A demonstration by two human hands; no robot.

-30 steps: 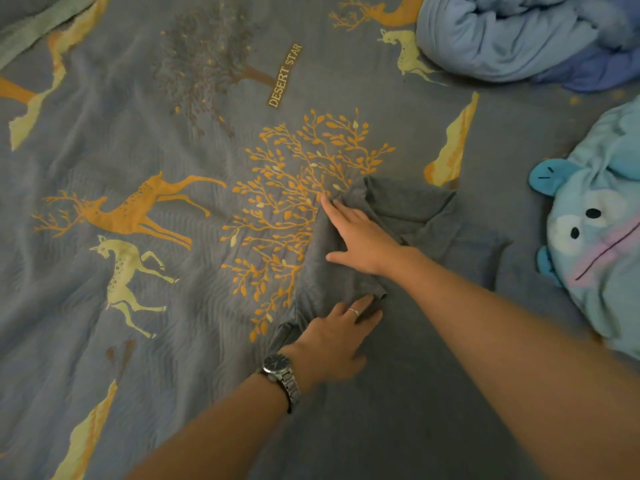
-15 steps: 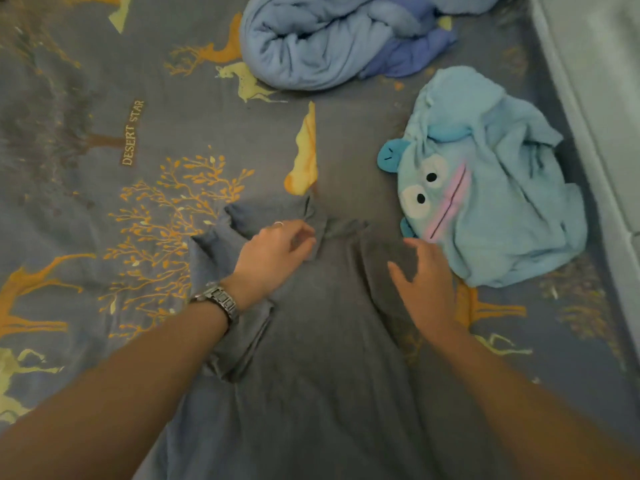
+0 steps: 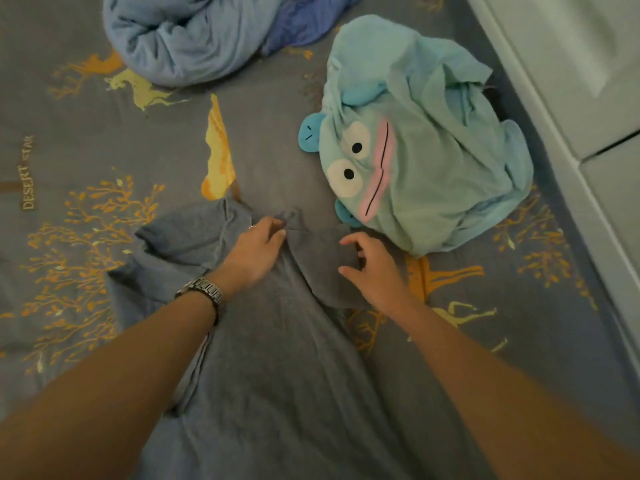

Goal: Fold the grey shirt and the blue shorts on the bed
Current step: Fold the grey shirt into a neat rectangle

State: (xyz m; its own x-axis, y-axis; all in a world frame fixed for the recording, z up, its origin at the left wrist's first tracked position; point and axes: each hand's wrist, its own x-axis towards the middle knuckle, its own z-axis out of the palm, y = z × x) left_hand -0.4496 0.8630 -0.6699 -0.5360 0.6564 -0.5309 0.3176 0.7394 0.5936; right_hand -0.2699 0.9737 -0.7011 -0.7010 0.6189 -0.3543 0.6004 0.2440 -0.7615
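Note:
The grey shirt (image 3: 277, 375) lies spread on the patterned bed sheet (image 3: 104, 133), collar end away from me. My left hand (image 3: 256, 251), with a watch and a ring, pinches the fabric at the collar. My right hand (image 3: 374, 268) sits on the shirt's right shoulder, fingers curled around the sleeve edge. A crumpled light blue garment with a cartoon face (image 3: 433, 168) lies just beyond my right hand; I cannot tell whether it is the shorts.
A rolled blue blanket (image 3: 194, 32) lies at the far end of the bed. White furniture (image 3: 571, 64) runs along the bed's right edge. The sheet shows orange trees and deer.
My view swung right from the shirt's left side. My left hand moved up to the collar and my right hand crossed to the right shoulder and curled onto the sleeve.

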